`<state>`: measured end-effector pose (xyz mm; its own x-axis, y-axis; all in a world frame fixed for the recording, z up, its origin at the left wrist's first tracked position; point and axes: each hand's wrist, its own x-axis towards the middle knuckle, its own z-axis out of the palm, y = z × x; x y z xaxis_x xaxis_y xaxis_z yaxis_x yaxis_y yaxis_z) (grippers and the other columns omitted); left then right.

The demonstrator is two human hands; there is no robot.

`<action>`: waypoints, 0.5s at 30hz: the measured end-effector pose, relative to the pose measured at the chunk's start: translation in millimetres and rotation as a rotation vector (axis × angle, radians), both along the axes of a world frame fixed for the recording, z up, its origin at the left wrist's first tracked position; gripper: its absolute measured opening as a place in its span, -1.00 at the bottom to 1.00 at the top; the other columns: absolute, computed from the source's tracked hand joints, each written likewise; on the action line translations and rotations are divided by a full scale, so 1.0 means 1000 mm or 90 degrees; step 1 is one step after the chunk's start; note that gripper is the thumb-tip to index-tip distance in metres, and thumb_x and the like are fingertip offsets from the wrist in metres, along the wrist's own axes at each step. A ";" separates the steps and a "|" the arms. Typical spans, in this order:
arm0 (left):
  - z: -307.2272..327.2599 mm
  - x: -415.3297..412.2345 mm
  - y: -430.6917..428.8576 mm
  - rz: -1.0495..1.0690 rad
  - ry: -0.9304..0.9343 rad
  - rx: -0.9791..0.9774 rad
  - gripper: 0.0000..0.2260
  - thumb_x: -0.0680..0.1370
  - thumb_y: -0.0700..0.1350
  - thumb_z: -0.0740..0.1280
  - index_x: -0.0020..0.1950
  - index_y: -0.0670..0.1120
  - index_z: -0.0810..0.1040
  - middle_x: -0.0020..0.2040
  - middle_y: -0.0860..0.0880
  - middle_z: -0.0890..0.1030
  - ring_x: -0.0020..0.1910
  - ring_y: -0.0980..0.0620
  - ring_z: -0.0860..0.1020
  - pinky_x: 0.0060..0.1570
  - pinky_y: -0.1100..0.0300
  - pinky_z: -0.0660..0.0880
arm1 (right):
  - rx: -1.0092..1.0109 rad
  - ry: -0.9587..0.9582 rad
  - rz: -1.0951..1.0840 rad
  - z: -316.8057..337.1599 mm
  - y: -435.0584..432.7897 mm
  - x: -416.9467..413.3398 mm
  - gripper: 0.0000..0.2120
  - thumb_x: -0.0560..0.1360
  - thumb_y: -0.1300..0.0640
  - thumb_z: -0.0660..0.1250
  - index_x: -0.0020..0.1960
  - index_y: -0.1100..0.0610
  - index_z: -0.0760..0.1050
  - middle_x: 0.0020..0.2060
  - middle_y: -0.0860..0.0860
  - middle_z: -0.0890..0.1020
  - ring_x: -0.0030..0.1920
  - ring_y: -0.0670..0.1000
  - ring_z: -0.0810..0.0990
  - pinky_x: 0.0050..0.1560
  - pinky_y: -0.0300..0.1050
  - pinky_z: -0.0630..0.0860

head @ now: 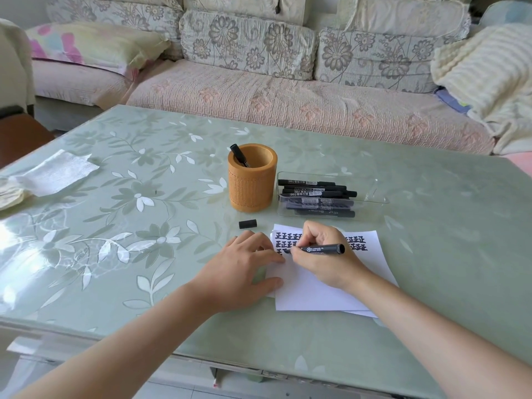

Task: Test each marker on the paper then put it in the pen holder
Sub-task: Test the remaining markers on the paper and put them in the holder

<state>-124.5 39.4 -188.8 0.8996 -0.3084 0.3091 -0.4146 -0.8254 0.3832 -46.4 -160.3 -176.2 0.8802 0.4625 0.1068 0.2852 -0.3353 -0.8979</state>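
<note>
Glossy table (pixel 431 203) worried me: left hand (pixel 241 264) lay flat on paper (pixel 316 295), right hand (pixel 326 267) pinched marker (pixel 324 249); loose cap (pixel 247 224) might roll away.

Rows of handwritten 正 on paper (pixel 316 289); "700" legible on boxed markers (pixel 311 188), other print too small.

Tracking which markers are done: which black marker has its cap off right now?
The marker gripped in the right hand, tip on the paper. Its cap lies loose on the table; the others sit in the pen holder or clear tray.
</note>
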 end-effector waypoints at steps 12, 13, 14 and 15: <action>-0.002 0.001 0.001 -0.001 0.006 0.001 -0.62 0.47 0.24 0.29 0.21 0.13 0.57 0.05 0.09 0.46 0.07 0.06 0.40 0.09 0.11 0.45 | 0.008 -0.022 -0.011 -0.001 0.000 0.000 -0.78 0.36 0.19 0.39 -0.31 0.15 0.34 -0.47 -0.08 0.43 -0.42 -0.05 0.32 -0.39 -0.16 0.25; -0.002 0.001 0.001 0.000 0.006 0.001 -0.63 0.47 0.23 0.29 0.21 0.13 0.57 0.05 0.09 0.46 0.07 0.06 0.40 0.09 0.11 0.45 | 0.007 -0.027 -0.015 -0.001 -0.001 -0.001 -0.77 0.38 0.22 0.41 -0.31 0.16 0.35 -0.46 -0.08 0.45 -0.42 -0.05 0.33 -0.39 -0.16 0.27; -0.002 0.000 0.001 0.000 0.006 0.002 -0.63 0.47 0.23 0.29 0.21 0.13 0.57 0.05 0.09 0.46 0.07 0.06 0.40 0.09 0.12 0.45 | 0.003 -0.031 -0.017 -0.001 -0.001 -0.001 -0.77 0.40 0.24 0.42 -0.30 0.17 0.37 -0.46 -0.10 0.46 -0.42 -0.07 0.34 -0.39 -0.17 0.28; -0.002 0.001 0.001 0.000 0.006 0.002 -0.63 0.47 0.23 0.29 0.22 0.13 0.57 0.05 0.09 0.46 0.07 0.06 0.40 0.09 0.12 0.45 | -0.002 -0.031 -0.014 -0.001 -0.001 -0.001 -0.76 0.41 0.25 0.42 -0.30 0.17 0.37 -0.47 -0.13 0.46 -0.42 -0.08 0.35 -0.40 -0.19 0.28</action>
